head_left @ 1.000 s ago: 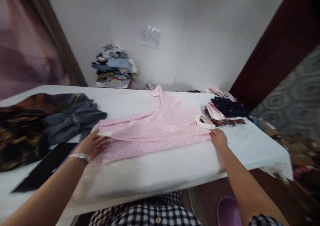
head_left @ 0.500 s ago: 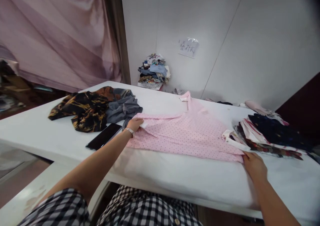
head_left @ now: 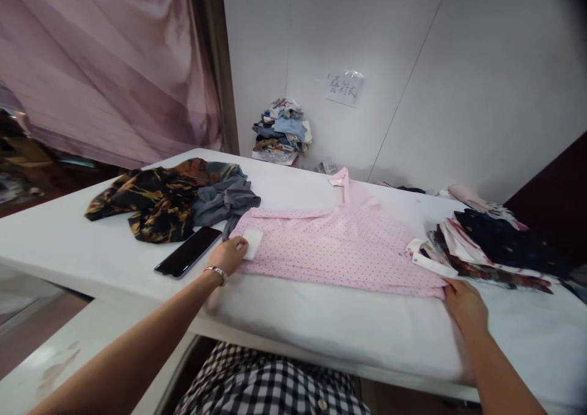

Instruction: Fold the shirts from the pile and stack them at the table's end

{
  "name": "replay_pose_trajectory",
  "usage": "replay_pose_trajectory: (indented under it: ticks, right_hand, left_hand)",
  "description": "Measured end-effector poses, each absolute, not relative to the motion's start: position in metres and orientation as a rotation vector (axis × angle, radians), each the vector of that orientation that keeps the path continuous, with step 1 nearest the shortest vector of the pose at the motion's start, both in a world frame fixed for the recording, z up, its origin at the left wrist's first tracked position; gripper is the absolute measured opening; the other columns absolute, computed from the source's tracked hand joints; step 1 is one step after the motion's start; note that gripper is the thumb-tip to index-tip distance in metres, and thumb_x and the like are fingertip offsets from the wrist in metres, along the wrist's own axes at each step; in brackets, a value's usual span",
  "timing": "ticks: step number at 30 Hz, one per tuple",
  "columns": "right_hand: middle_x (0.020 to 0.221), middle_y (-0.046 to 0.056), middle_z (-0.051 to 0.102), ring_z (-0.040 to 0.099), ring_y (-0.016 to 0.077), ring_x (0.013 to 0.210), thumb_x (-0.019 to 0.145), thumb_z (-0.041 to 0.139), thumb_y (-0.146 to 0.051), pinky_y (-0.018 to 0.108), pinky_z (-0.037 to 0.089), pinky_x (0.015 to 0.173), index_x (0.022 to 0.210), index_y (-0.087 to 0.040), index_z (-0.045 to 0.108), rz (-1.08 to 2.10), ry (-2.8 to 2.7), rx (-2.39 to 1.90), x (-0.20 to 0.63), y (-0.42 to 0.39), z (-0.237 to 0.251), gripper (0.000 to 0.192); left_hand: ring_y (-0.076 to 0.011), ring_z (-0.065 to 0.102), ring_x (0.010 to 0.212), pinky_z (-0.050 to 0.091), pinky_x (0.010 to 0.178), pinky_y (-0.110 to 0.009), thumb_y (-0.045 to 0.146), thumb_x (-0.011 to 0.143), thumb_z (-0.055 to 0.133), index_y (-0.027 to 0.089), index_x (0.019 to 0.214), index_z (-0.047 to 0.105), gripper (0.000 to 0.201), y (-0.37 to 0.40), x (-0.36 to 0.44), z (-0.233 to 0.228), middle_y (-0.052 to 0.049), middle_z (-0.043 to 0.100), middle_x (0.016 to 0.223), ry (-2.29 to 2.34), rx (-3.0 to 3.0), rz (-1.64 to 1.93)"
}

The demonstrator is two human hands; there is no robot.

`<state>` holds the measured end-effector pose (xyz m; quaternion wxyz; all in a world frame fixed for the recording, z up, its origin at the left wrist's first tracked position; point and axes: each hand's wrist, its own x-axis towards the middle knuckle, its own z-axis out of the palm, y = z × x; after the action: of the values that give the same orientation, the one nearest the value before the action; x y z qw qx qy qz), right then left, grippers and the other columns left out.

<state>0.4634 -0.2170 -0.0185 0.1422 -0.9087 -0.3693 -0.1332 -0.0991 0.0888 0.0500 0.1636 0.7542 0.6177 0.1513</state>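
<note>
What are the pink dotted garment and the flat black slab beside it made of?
The pink dotted garment looks like thin, matte woven cloth, perhaps cotton: it lies limp with soft creases. The flat black slab seems to be a phone, glossy glass-like face catching reflections.

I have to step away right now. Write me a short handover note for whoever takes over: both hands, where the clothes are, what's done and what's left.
Left hand: on the left end of the pink dotted garment, fingers by its white tag; grip not clear.
Right hand: pressing the garment's right near corner; grip not clear.
Garment lies spread flat across the white table, one fold along its far side.
Dark patterned and grey clothes lie loose at the left, a phone beside them. Folded stack at the right.
Done: garment laid out and smoothed.
Left: probably finish folding it, add it to the stack, then the loose clothes.
</note>
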Motion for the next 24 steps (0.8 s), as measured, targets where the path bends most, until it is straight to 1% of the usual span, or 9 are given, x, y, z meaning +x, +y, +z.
replay_pose_trajectory:
  ticks: [4, 8, 9, 11, 13, 16, 18, 21, 24]
  right_hand:
    - [0.110, 0.013, 0.066, 0.059, 0.0299, 0.102, 0.082, 0.034, -0.033, 0.041, 0.048, 0.085, 0.103, -0.016, 0.071, -0.362, -1.039, -2.614, 0.461, -0.216, -0.017, 0.047]
    - [0.107, 0.012, 0.068, 0.061, 0.0289, 0.101, 0.077, 0.039, -0.030, 0.040, 0.048, 0.088, 0.100, -0.016, 0.072, -0.231, -0.941, -2.460, 0.463, -0.219, -0.013, 0.043]
    - [0.104, 0.012, 0.069, 0.063, 0.0285, 0.098, 0.075, 0.041, -0.029, 0.041, 0.049, 0.087, 0.099, -0.016, 0.072, -0.166, -0.871, -2.404, 0.463, -0.220, -0.011, 0.042]
    - [0.099, 0.014, 0.071, 0.065, 0.0293, 0.093, 0.071, 0.043, -0.027, 0.043, 0.050, 0.085, 0.098, -0.013, 0.072, -0.118, -0.734, -2.312, 0.459, -0.219, -0.003, 0.041]
    - [0.102, 0.017, 0.070, 0.063, 0.0310, 0.098, 0.073, 0.043, -0.027, 0.046, 0.048, 0.089, 0.098, -0.012, 0.071, -0.223, -0.741, -2.249, 0.448, -0.210, 0.008, 0.041]
    - [0.117, 0.016, 0.066, 0.056, 0.0291, 0.115, 0.082, 0.039, -0.030, 0.047, 0.041, 0.101, 0.101, -0.015, 0.070, -0.427, -1.067, -2.128, 0.415, -0.178, 0.029, 0.039]
    - [0.126, 0.013, 0.062, 0.051, 0.0269, 0.123, 0.088, 0.038, -0.033, 0.046, 0.037, 0.106, 0.106, -0.019, 0.069, -0.440, -1.304, -2.077, 0.390, -0.152, 0.038, 0.038]
    - [0.144, 0.010, 0.048, 0.036, 0.0272, 0.137, 0.092, 0.039, -0.038, 0.050, 0.028, 0.111, 0.124, -0.022, 0.060, -0.338, -1.536, -2.200, 0.361, -0.123, 0.038, 0.042]
    - [0.153, 0.009, 0.034, 0.024, 0.0302, 0.143, 0.093, 0.039, -0.046, 0.055, 0.022, 0.112, 0.139, -0.023, 0.047, -0.098, -1.514, -2.501, 0.352, -0.115, 0.021, 0.052]
  left_hand:
    - [-0.0275, 0.066, 0.090, 0.046, 0.073, -0.034, 0.036, 0.084, 0.038, 0.020, 0.102, 0.066, 0.036, 0.089, -0.096, 0.057, -0.010, 0.071, 0.094, 1.797, 2.264, 0.249]
    - [-0.0314, 0.066, 0.092, 0.048, 0.072, -0.038, 0.037, 0.083, 0.040, 0.020, 0.095, 0.066, 0.033, 0.095, -0.100, 0.071, -0.013, 0.070, 0.098, 1.852, 2.369, 0.036]
    - [-0.0316, 0.066, 0.093, 0.048, 0.072, -0.038, 0.037, 0.083, 0.040, 0.020, 0.093, 0.066, 0.032, 0.097, -0.101, 0.075, -0.013, 0.069, 0.101, 1.859, 2.404, 0.047]
    - [-0.0310, 0.065, 0.096, 0.049, 0.075, -0.038, 0.039, 0.084, 0.040, 0.021, 0.093, 0.066, 0.033, 0.103, -0.100, 0.084, -0.012, 0.067, 0.108, 1.824, 2.491, 0.187]
    - [-0.0292, 0.065, 0.094, 0.050, 0.076, -0.038, 0.044, 0.084, 0.042, 0.022, 0.096, 0.066, 0.034, 0.109, -0.094, 0.093, -0.011, 0.066, 0.112, 1.725, 2.550, 0.400]
    - [-0.0266, 0.066, 0.091, 0.052, 0.080, -0.037, 0.048, 0.081, 0.048, 0.025, 0.095, 0.065, 0.032, 0.116, -0.071, 0.102, -0.008, 0.067, 0.112, 1.449, 2.604, 0.675]
    - [-0.0262, 0.065, 0.100, 0.049, 0.092, -0.037, 0.049, 0.081, 0.049, 0.024, 0.097, 0.066, 0.034, 0.118, -0.049, 0.101, -0.009, 0.067, 0.115, 1.190, 2.655, 0.757]
    - [-0.0278, 0.054, 0.123, 0.036, 0.108, -0.042, 0.049, 0.083, 0.048, 0.020, 0.112, 0.065, 0.045, 0.120, -0.020, 0.082, -0.012, 0.059, 0.132, 0.937, 2.723, 0.632]
    - [-0.0288, 0.042, 0.134, 0.026, 0.114, -0.050, 0.048, 0.082, 0.049, 0.020, 0.124, 0.061, 0.051, 0.124, -0.010, 0.051, -0.013, 0.049, 0.144, 0.973, 2.729, 0.364]
